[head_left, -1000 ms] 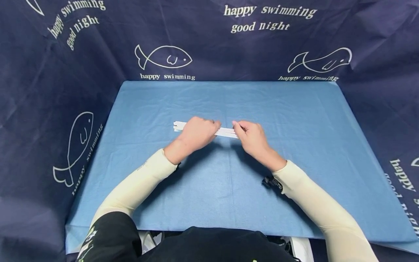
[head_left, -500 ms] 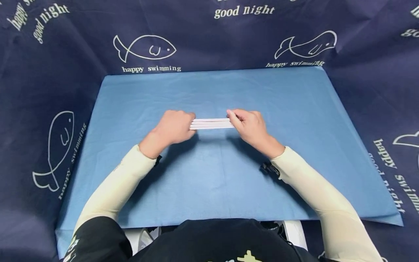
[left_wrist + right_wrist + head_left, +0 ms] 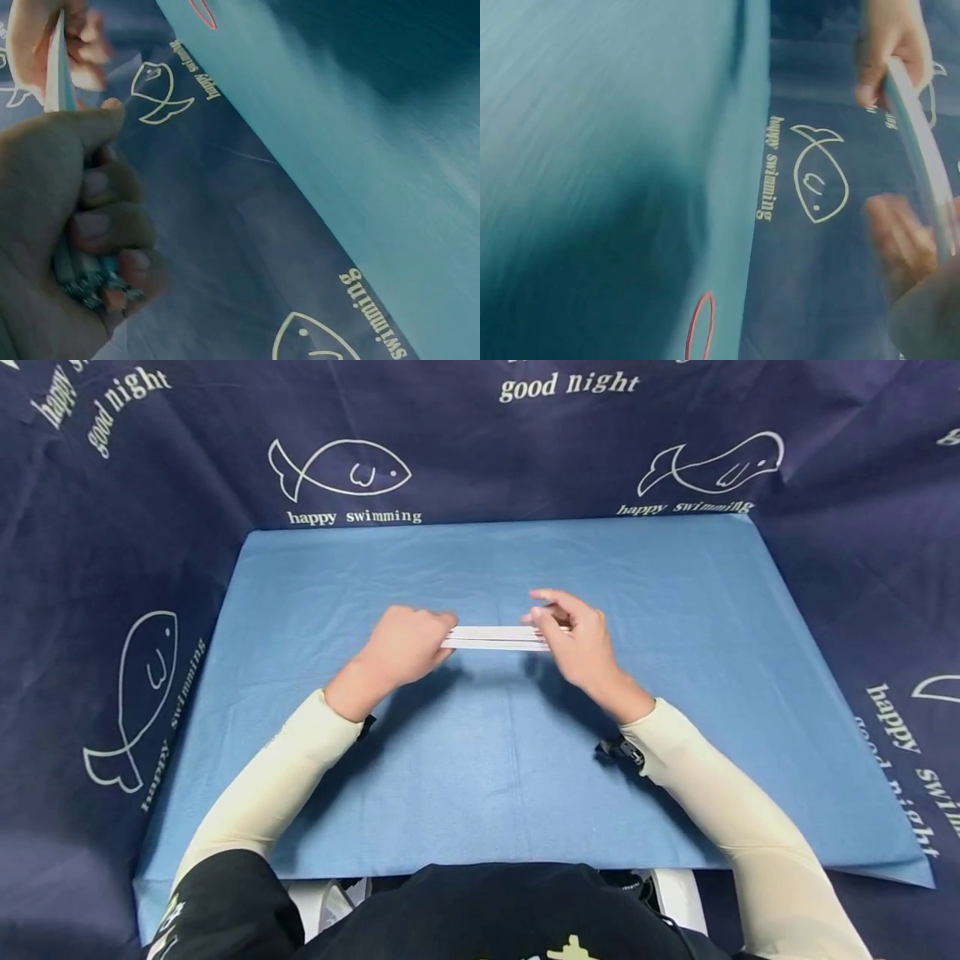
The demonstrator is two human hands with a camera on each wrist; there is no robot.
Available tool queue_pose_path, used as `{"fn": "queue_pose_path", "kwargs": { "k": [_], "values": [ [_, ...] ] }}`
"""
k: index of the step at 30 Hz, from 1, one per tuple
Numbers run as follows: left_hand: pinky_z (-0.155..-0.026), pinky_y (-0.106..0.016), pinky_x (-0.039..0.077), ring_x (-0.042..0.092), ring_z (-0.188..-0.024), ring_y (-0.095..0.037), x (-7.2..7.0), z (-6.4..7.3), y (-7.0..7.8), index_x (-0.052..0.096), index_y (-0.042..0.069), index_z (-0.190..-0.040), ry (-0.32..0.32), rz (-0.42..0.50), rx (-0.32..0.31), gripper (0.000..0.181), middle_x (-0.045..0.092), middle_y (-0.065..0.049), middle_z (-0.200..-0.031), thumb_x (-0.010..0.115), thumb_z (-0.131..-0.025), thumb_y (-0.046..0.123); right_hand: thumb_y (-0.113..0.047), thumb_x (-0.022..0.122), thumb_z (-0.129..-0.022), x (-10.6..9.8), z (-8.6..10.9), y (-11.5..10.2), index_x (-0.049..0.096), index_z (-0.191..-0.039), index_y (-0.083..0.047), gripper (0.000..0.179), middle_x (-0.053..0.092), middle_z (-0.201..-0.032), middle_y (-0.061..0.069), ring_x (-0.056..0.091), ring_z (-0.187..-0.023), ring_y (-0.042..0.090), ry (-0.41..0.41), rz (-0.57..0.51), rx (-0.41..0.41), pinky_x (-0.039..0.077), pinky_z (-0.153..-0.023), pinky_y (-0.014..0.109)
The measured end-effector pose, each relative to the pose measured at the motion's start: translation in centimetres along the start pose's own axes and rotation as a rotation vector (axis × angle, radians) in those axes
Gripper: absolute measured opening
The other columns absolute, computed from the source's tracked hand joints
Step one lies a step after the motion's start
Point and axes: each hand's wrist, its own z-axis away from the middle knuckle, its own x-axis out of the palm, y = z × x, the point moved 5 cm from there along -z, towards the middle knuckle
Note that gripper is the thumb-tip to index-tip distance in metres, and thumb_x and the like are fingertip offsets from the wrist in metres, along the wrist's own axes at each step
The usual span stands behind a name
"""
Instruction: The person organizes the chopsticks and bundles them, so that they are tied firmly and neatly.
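Note:
A bundle of long, flat white strips [image 3: 495, 638] spans the gap between both hands, level above the blue tabletop. My left hand [image 3: 408, 643] grips one end of it; in the left wrist view the fingers [image 3: 109, 225] curl round the bundle, with a dark, glittery bit at its lower end. At the other end is my right hand [image 3: 585, 639], its fingers loosened and lifted while the thumb lies by the strips. In the right wrist view the right fingers [image 3: 904, 236] look blurred and spread beside the bundle [image 3: 919, 135].
Blue cloth [image 3: 480, 793] covers the table. Dark blue curtains [image 3: 480, 452] printed with fish and lettering rise at the back and sides. A thin red loop [image 3: 701, 326] shows on the blue in the wrist views.
The left hand has shifted left along the bundle, whose left end is now hidden in its grip. The right hand's fingers have loosened from their pinch and lifted off the strips.

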Motion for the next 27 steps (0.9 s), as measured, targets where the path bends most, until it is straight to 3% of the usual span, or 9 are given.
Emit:
{"fn": "queue_pose_path", "kwargs": {
  "k": [3, 5, 7, 9, 13, 18, 23, 25, 27],
  "values": [
    [-0.053, -0.041, 0.052, 0.064, -0.060, -0.022, -0.1, -0.3, 0.6, 0.064, 0.010, -0.095, 0.021, -0.035, 0.002, 0.017, 0.070, -0.005, -0.074, 0.068, -0.101, 0.025, -0.018, 0.058, -0.107, 0.0, -0.3, 0.4, 0.056, -0.152, -0.011, 0.045, 0.072, -0.135, 0.017, 0.075, -0.120, 0.021, -0.013, -0.120, 0.108, 0.057, -0.094, 0.018],
    [-0.053, -0.041, 0.052, 0.065, -0.060, -0.022, 0.0, -0.5, 0.9, 0.064, 0.010, -0.095, 0.029, -0.051, 0.002, 0.018, 0.070, -0.005, -0.074, 0.068, -0.101, 0.026, -0.016, 0.057, -0.107, -0.1, -0.4, 0.4, 0.045, -0.160, -0.012, 0.054, 0.062, -0.151, 0.017, 0.064, -0.137, 0.029, -0.010, -0.155, 0.130, 0.053, -0.108, 0.024],
    [-0.053, -0.041, 0.053, 0.066, -0.061, -0.022, 0.1, -0.6, 1.0, 0.065, 0.009, -0.096, 0.029, -0.060, -0.001, 0.019, 0.071, -0.006, -0.075, 0.068, -0.101, 0.027, -0.015, 0.057, -0.106, -0.3, -0.3, 0.2, 0.037, -0.164, -0.013, 0.061, 0.054, -0.160, 0.014, 0.054, -0.147, 0.030, -0.013, -0.132, 0.121, 0.046, -0.118, 0.032],
    [-0.053, -0.042, 0.054, 0.067, -0.062, -0.022, 0.1, -0.7, 1.0, 0.065, 0.009, -0.097, 0.021, -0.065, -0.009, 0.020, 0.071, -0.006, -0.075, 0.068, -0.101, 0.028, -0.016, 0.058, -0.106, -0.2, -0.2, 0.0, 0.033, -0.166, -0.016, 0.065, 0.049, -0.164, 0.010, 0.048, -0.153, 0.026, -0.026, -0.069, 0.092, 0.042, -0.123, 0.039],
    [-0.053, -0.042, 0.054, 0.067, -0.062, -0.023, 0.0, -0.6, 0.8, 0.066, 0.010, -0.098, 0.012, -0.064, -0.015, 0.021, 0.071, -0.007, -0.076, 0.069, -0.100, 0.030, -0.024, 0.060, -0.105, 0.0, 0.1, -0.4, 0.033, -0.166, -0.019, 0.067, 0.042, -0.169, 0.005, 0.030, -0.163, 0.022, -0.066, 0.158, 0.000, 0.030, -0.130, 0.048],
    [-0.049, -0.042, 0.051, 0.064, -0.057, -0.021, -0.6, -0.2, 0.5, 0.065, 0.011, -0.094, 0.074, -0.068, -0.006, 0.019, 0.068, -0.005, -0.070, 0.071, -0.099, 0.029, -0.048, 0.056, -0.102, -0.3, 0.2, -1.0, 0.035, -0.166, -0.016, 0.075, 0.026, -0.176, 0.011, 0.005, -0.168, 0.030, -0.084, 0.354, -0.162, 0.010, -0.133, 0.060],
    [-0.046, -0.040, 0.048, 0.061, -0.053, -0.020, -1.1, 0.2, 0.8, 0.064, 0.011, -0.088, 0.170, -0.092, 0.027, 0.019, 0.066, -0.003, -0.066, 0.074, -0.096, 0.025, -0.078, 0.036, -0.101, -1.3, -0.4, -0.8, 0.037, -0.165, -0.015, 0.090, 0.014, -0.179, 0.011, 0.000, -0.168, 0.032, -0.036, 0.337, -0.172, 0.006, -0.132, 0.063],
    [-0.046, -0.039, 0.048, 0.061, -0.052, -0.020, -1.2, 0.3, 1.1, 0.063, 0.011, -0.088, 0.194, -0.105, 0.044, 0.019, 0.066, -0.003, -0.067, 0.074, -0.095, 0.025, -0.079, 0.036, -0.100, -1.3, -0.5, -0.5, 0.038, -0.164, -0.015, 0.090, 0.016, -0.179, 0.009, 0.002, -0.168, 0.029, -0.047, 0.272, -0.138, 0.007, -0.133, 0.060],
    [-0.046, -0.038, 0.048, 0.062, -0.052, -0.019, -1.3, 0.3, 1.4, 0.063, 0.011, -0.087, 0.214, -0.117, 0.051, 0.019, 0.066, -0.002, -0.067, 0.075, -0.094, 0.024, -0.069, 0.040, -0.104, -1.1, -0.5, -0.1, 0.041, -0.163, -0.014, 0.081, 0.021, -0.178, 0.008, 0.008, -0.168, 0.027, -0.071, 0.187, -0.105, 0.014, -0.133, 0.057]
  ]
}}
